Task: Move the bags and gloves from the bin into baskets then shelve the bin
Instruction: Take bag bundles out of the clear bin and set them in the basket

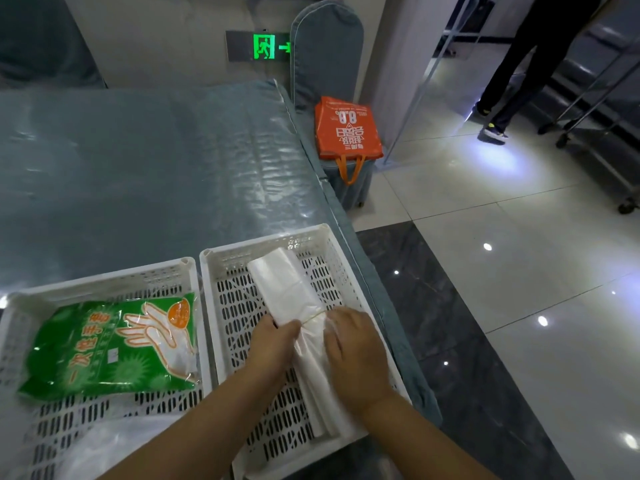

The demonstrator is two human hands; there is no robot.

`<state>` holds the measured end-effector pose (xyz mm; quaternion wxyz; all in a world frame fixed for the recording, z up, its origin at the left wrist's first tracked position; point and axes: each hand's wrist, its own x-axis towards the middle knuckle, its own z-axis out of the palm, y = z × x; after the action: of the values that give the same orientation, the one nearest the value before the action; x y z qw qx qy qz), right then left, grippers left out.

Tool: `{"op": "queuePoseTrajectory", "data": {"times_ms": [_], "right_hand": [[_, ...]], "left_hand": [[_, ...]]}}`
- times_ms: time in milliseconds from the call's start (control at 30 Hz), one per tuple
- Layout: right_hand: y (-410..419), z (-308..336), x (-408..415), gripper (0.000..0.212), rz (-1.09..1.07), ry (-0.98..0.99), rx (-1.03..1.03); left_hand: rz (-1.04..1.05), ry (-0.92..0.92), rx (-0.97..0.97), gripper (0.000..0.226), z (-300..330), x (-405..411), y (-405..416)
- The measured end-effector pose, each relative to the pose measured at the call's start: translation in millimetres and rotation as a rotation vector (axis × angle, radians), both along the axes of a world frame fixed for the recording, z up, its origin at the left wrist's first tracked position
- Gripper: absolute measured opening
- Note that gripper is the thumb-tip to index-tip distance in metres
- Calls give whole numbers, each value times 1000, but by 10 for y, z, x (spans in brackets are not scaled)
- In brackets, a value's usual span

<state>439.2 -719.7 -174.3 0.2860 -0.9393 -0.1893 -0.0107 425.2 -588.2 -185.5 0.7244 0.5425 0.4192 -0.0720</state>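
Two white perforated baskets sit side by side at the near edge of a table (138,161) covered in clear plastic sheeting. The left basket (104,277) holds a green packet of disposable gloves (104,348), lying flat. The right basket (301,237) holds a long bundle of white plastic bags (277,282), laid diagonally and cinched by a thin rubber band (311,318).

Both hands are on that bundle, one at each side of the band. The left hand (273,344) has its fingers curled closed around the bundle just by the band. The right hand (353,351) lies palm down over the looser, translucent part, fingers bent and pressing; whether they wrap underneath cannot be told. The bin itself is not in view.

Risks noted:

- The right basket's outer rim stands at, possibly slightly over, the table edge. Downward pressure or a sideways tug on the bundle could tip or slide it toward the tiled floor (519,271), since the sheeting looks slick.
- The band looks thin and taut. Pulling the two halves apart could snap or roll it off, and the bags would fan loose.
- The near end of the bundle reaches the basket's front rim; a careless release could leave it hanging out.
- A second person (526,64) stands by a metal trolley (595,109) on the right, well apart but in the likely path for shelving.
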Motion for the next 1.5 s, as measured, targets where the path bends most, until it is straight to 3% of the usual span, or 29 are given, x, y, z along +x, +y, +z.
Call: {"op": "queuePoseTrajectory", "data": {"times_ms": [133,233,300,467,567,767,1067,1500], "right_hand": [[11,3,154,49,-73,667,158],[50,7,259,40,-128,816,308],[53,-7,293,41,-175,702,262],[42,32,244,50,-179,275,-130],[45,28,162,47,-141,201,-144],[-65,71,272,29,-183,246,-119],[-105,89,406,37,-80,258,-235],[-253,86,339,23,-6,-71,-533]], "left_hand": [[29,-47,-74,21,-42,-34,60],[-7,-108,-64,24,-45,-44,21],[-79,-147,59,34,-34,-34,-60],[-401,-333,365,76,-16,-124,-248],[-612,-344,599,78,-87,-179,-282],[-725,-273,826,92,-135,-168,-219],[-805,-284,770,114,-250,-169,-277],[-825,-254,955,112,-361,-138,-412]]}}
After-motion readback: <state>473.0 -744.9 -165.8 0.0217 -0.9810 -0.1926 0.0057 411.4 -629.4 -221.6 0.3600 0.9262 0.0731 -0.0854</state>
